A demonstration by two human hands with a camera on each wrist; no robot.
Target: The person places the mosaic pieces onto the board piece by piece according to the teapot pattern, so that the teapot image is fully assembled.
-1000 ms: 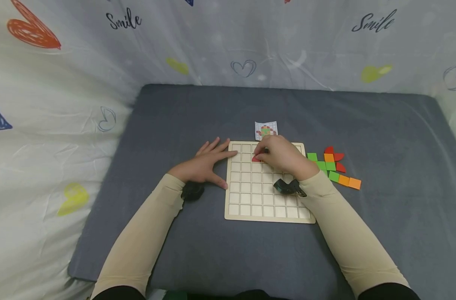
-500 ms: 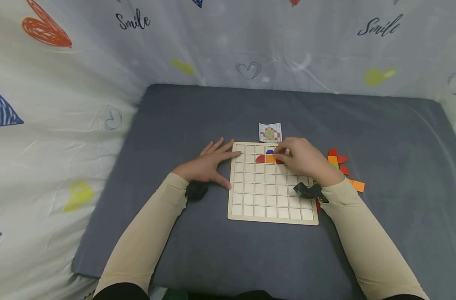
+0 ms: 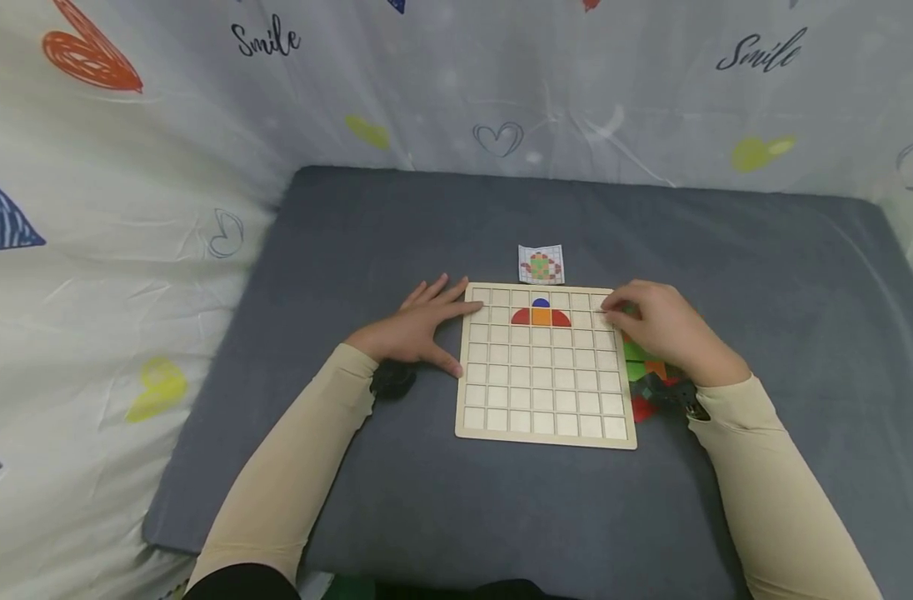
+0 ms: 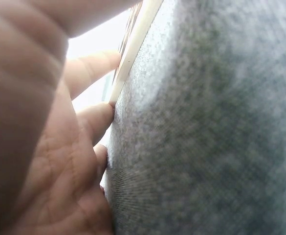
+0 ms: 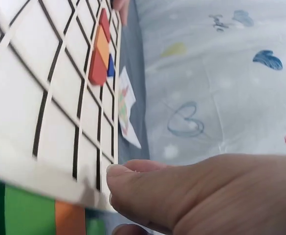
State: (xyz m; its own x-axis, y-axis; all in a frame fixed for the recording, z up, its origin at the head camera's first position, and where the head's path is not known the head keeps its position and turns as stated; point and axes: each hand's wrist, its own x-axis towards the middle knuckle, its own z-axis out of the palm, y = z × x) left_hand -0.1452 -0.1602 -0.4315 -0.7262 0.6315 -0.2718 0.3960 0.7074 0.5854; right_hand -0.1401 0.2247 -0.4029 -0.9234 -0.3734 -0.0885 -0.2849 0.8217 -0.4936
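Note:
A pale wooden grid board (image 3: 542, 375) lies on the grey table. Near its top, in the head view, an orange square (image 3: 541, 317) sits between two red quarter-round pieces, one on its left (image 3: 521, 317) and one on its right (image 3: 561, 318). Above the square is a blue half-round piece (image 3: 541, 303). My left hand (image 3: 417, 327) rests at the board's left edge with its fingers spread, forefinger and thumb touching the frame. My right hand (image 3: 662, 327) is at the upper right edge, fingers loosely bent and no piece visible in them; whether it touches the board is unclear.
Behind the board lies a small printed card (image 3: 541, 265) with a coloured grid picture. Loose green pieces (image 3: 635, 354), orange and red ones lie right of the board, partly hidden by my right hand and wrist camera. A printed curtain (image 3: 426, 83) hangs behind the table.
My right hand has set the red piece beside the orange square and moved right, off the set pieces to the board's edge. My left hand stays at the left edge.

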